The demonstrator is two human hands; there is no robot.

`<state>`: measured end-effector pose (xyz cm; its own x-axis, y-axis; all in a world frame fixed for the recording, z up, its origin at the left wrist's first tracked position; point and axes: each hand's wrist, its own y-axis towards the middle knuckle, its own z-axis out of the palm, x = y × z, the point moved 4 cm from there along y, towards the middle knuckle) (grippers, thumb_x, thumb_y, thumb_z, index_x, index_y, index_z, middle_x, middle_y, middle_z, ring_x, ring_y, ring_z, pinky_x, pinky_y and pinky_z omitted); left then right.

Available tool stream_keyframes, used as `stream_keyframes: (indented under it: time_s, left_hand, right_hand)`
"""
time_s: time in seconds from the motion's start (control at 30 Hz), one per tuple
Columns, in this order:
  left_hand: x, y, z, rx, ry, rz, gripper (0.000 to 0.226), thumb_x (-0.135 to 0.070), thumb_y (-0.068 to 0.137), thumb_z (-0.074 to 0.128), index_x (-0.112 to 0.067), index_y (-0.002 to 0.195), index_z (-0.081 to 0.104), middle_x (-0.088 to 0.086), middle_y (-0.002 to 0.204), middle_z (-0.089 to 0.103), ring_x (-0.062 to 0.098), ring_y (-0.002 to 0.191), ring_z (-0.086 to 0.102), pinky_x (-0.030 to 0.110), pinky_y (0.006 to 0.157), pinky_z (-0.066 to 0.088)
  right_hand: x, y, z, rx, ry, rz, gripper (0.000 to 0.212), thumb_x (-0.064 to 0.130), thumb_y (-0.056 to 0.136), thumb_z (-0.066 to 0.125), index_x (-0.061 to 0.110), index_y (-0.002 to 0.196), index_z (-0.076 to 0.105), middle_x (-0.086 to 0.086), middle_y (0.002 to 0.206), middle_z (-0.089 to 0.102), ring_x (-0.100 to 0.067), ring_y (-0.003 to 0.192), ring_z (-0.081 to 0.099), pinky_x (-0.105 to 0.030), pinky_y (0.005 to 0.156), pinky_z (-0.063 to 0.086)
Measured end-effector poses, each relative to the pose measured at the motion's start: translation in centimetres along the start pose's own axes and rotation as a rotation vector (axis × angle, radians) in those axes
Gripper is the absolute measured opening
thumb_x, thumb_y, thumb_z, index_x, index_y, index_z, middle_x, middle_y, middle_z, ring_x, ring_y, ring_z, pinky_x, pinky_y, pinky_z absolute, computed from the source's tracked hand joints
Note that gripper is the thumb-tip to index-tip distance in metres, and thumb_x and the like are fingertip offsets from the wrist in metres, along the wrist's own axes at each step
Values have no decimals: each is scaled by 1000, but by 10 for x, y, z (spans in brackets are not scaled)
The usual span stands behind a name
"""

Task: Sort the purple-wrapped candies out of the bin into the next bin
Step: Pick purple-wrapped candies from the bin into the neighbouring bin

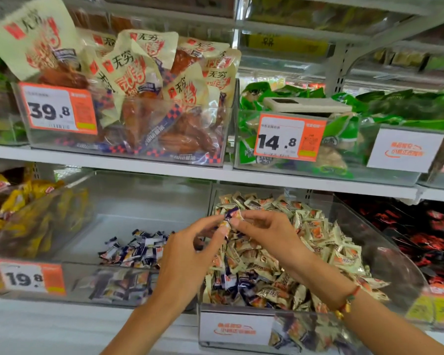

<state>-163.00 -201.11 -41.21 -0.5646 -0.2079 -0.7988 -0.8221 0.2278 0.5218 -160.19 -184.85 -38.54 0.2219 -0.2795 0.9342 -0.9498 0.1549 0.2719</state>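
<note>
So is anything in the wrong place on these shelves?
Yes. A few purple candies are mixed into the bin of cream ones; the rest are in the next bin. A white gadget also lies on the green packets.

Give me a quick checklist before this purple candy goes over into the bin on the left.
1. Candy held: ok, purple-wrapped candy pinched between left hand and right hand.
2. Which hand carries it alone: cannot tell.
3. Right colour: ok, purple shows on the wrapper.
4. Target bin has room: ok, only a small purple pile.
5. Path left: ok, nothing between.
6. More purple left in the mixed bin: ok, some near the front.
</note>
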Motion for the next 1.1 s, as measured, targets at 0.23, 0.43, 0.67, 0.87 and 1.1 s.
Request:
stream_keyframes:
  time_s: [0.23, 0.43, 0.67, 0.87, 1.1]
  left_hand:
    - [-2, 5, -8, -38, -114, -76, 43, -35, 87, 63, -32, 129, 55, -21, 100, 65, -10, 85, 61, 5, 65, 46]
    - [9, 11, -12, 34, -144, -172, 44, -38, 90, 60, -33, 132, 51, -17, 102, 64, -3, 88, 62, 15, 69, 49]
    - [15, 12, -17, 16, -146, -149, 8, -39, 92, 53, -35, 96, 60, -14, 93, 66, -10, 79, 59, 9, 64, 45]
    - [33, 14, -39, -83, 214, -177, 26, -45, 94, 48, -28, 113, 48, -10, 107, 54, 10, 93, 55, 31, 74, 45]
    - [73, 17, -52, 228, 757, -266, 36, -36, 100, 44, -21, 132, 49, 8, 112, 66, 28, 94, 60, 33, 69, 46]
  right_hand:
    - [6, 5, 22, 21, 223, 100, 19, 11, 91, 62, 9, 108, 72, -9, 98, 75, -12, 78, 69, -18, 74, 55]
    - [5, 9, 28, 66, 188, 129, 18, 8, 93, 59, 12, 107, 69, -5, 88, 75, -8, 71, 68, -15, 67, 54]
    - [1, 14, 43, 129, 129, 60, 9, 8, 90, 63, 9, 98, 67, -4, 81, 73, -12, 73, 71, -19, 70, 56]
    - [6, 24, 35, 113, -181, -126, 13, 10, 91, 63, 18, 100, 69, 1, 90, 71, -5, 70, 68, -19, 64, 55]
    - [-48, 8, 21, 561, -1177, -230, 28, 37, 87, 68, 32, 114, 68, 20, 93, 51, 1, 89, 49, -24, 73, 38]
